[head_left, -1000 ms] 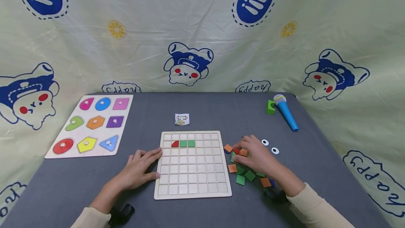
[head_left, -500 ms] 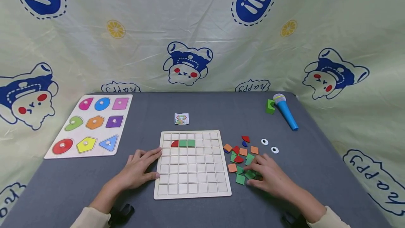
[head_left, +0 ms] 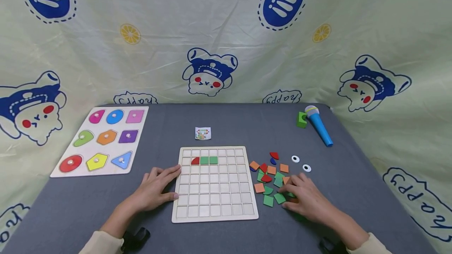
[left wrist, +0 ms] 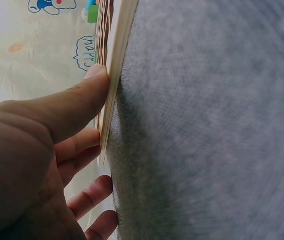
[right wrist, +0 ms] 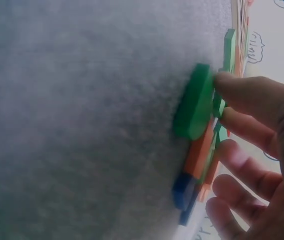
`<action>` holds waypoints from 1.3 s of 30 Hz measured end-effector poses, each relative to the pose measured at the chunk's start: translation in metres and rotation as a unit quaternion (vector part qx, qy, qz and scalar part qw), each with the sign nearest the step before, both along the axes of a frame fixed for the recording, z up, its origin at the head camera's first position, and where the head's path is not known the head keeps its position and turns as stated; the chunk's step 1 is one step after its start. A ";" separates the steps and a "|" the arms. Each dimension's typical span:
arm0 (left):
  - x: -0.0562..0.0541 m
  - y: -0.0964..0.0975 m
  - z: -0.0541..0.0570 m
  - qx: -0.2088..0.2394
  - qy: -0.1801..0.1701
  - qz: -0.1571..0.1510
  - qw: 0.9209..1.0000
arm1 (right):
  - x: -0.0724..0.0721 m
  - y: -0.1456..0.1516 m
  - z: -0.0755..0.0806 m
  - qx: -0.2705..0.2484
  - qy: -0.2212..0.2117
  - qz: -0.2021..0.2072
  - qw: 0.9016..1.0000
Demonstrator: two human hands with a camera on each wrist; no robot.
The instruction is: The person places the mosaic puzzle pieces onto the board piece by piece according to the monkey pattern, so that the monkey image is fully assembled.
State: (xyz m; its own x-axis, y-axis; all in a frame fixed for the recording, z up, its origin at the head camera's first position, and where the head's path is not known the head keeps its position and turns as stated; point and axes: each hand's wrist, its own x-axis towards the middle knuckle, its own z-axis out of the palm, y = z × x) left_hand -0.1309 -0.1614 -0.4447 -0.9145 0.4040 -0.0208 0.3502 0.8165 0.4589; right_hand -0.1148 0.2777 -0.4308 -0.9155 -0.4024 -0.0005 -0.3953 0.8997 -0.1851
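Observation:
A pale gridded board [head_left: 214, 222] lies mid-table, with a red quarter-circle tile [head_left: 195, 161] and two green square tiles [head_left: 208, 160] in its second row. My left hand [head_left: 155, 189] touches the board's left edge with thumb and fingertips; the left wrist view shows the thumb [left wrist: 81, 102] against its side. Right of the board, my right hand [head_left: 305, 199] pinches a green square tile [head_left: 279, 198] between thumb and index finger, low at the table. In the right wrist view a green curved tile [right wrist: 194, 107] lies beside the thumb; the other fingers are loosely bent.
Loose tiles include an orange square [head_left: 259, 187], a red piece [head_left: 274, 155] and a green square [head_left: 268, 200]. Two white rings [head_left: 307, 168], a toy microphone [head_left: 320, 126] and a green block [head_left: 301, 120] lie beyond. A shape puzzle [head_left: 100, 141] is at left, a small card [head_left: 203, 133] behind the board.
My right hand has moved from the upper pile down and right to the green tiles, uncovering red, blue and orange pieces. The green square has shifted slightly towards me. The left hand stays put.

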 end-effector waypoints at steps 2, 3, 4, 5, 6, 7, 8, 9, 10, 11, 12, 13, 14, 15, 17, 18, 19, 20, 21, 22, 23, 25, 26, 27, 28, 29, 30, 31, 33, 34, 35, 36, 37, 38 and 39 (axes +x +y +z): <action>0.000 0.000 0.000 -0.001 0.000 0.000 1.000 | 0.001 0.001 -0.001 -0.002 -0.002 -0.003 1.000; 0.000 0.000 0.000 -0.001 -0.001 0.000 1.000 | 0.001 0.001 -0.001 -0.003 -0.003 -0.004 1.000; 0.000 0.000 0.000 -0.001 0.000 0.000 1.000 | 0.001 0.001 -0.001 -0.004 -0.003 -0.005 1.000; 0.000 0.000 -0.001 -0.002 0.000 0.000 1.000 | 0.001 0.002 -0.002 -0.006 -0.003 -0.005 1.000; -0.001 0.000 -0.001 -0.003 0.000 0.000 1.000 | 0.001 0.002 -0.002 -0.008 -0.004 -0.005 1.000; -0.001 0.000 -0.001 -0.003 0.001 -0.001 1.000 | 0.001 0.002 -0.002 -0.010 -0.004 -0.004 1.000; 0.000 0.000 -0.001 -0.003 0.001 -0.001 1.000 | 0.001 0.003 -0.003 -0.012 -0.005 -0.004 1.000; 0.000 0.000 -0.001 -0.003 0.002 -0.001 1.000 | 0.002 0.003 -0.003 -0.014 -0.005 -0.004 1.000; 0.000 0.000 -0.001 -0.003 0.003 -0.001 1.000 | 0.001 0.002 -0.003 -0.016 -0.005 -0.004 1.000; 0.000 0.000 -0.001 -0.003 0.003 -0.001 1.000 | 0.001 0.002 -0.003 -0.019 -0.004 -0.003 1.000; 0.000 0.000 0.000 -0.003 0.003 -0.001 1.000 | 0.001 0.001 -0.003 -0.023 -0.003 -0.001 1.000; 0.000 -0.001 0.000 -0.003 0.004 0.000 1.000 | 0.001 0.000 -0.003 -0.029 0.000 0.001 1.000; 0.000 0.000 0.000 -0.003 0.004 0.000 1.000 | 0.001 -0.002 -0.002 -0.036 0.002 0.003 0.999; 0.000 0.000 0.000 -0.002 0.003 0.000 1.000 | 0.000 -0.004 -0.002 -0.044 0.006 0.006 0.999; 0.000 0.000 0.000 -0.001 0.002 0.001 1.000 | -0.001 -0.009 0.000 -0.057 0.014 0.012 0.998; 0.000 0.000 0.000 0.000 0.002 0.002 1.000 | -0.002 -0.013 0.002 -0.066 0.018 0.016 0.998; 0.000 0.000 0.000 0.000 0.004 0.000 1.000 | -0.004 -0.016 0.003 -0.075 0.022 0.019 0.997; 0.000 0.000 0.001 0.001 0.003 0.001 1.000 | -0.006 -0.020 0.004 -0.083 0.024 0.022 0.996; 0.000 0.000 0.001 0.003 0.002 0.001 1.000 | -0.009 -0.025 0.005 -0.086 0.028 0.026 0.996; 0.000 0.000 0.001 0.003 0.002 0.002 1.000 | -0.012 -0.030 0.006 -0.091 0.031 0.033 0.995; 0.000 0.000 0.000 0.003 0.002 0.002 1.000 | -0.015 -0.035 0.007 -0.096 0.034 0.039 0.994; 0.000 0.000 0.000 0.004 0.002 0.004 1.000 | -0.023 -0.045 0.008 -0.106 0.039 0.053 0.992; 0.000 0.000 0.000 0.005 0.002 0.004 1.000 | -0.026 -0.051 0.008 -0.109 0.042 0.061 0.991; 0.000 0.000 0.000 0.006 0.002 0.005 1.000 | -0.031 -0.056 0.008 -0.110 0.047 0.069 0.990; 0.000 0.000 0.000 0.006 0.005 0.003 1.000 | -0.035 -0.061 0.008 -0.114 0.051 0.076 0.989; 0.000 0.000 -0.001 0.007 0.005 0.003 1.000 | -0.039 -0.066 0.008 -0.113 0.054 0.078 0.989; 0.000 0.000 -0.001 0.007 0.005 0.002 1.000 | -0.044 -0.071 0.008 -0.113 0.056 0.082 0.989; 0.000 0.000 -0.001 0.007 0.005 0.001 1.000 | -0.049 -0.076 0.008 -0.112 0.057 0.085 0.988; 0.000 0.000 -0.001 0.006 0.004 0.002 1.000 | -0.058 -0.087 0.009 -0.105 0.055 0.086 0.989; 0.000 0.000 -0.002 0.005 0.004 0.001 1.000 | -0.062 -0.092 0.009 -0.103 0.051 0.084 0.990; 0.000 0.000 -0.001 0.005 0.003 0.002 1.000 | -0.067 -0.097 0.010 -0.101 0.044 0.082 0.990; 0.000 -0.001 -0.002 0.005 0.004 0.002 1.000 | -0.071 -0.102 0.010 -0.100 0.039 0.079 0.991; 0.000 -0.001 -0.002 0.005 0.005 0.002 1.000 | -0.074 -0.107 0.011 -0.098 0.034 0.076 0.992; 0.000 -0.001 -0.002 0.005 0.006 0.002 1.000 | -0.078 -0.111 0.011 -0.095 0.029 0.072 0.992; 0.000 -0.001 -0.002 0.006 0.007 0.003 1.000 | -0.082 -0.116 0.012 -0.094 0.022 0.068 0.993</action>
State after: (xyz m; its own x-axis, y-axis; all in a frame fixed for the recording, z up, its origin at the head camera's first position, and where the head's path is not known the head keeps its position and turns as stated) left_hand -0.1305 -0.1625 -0.4464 -0.9172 0.3985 -0.0033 0.3517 0.8133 0.4635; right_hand -0.1963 0.1621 -0.4192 -0.8506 -0.5107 0.1248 -0.5215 0.7895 -0.3237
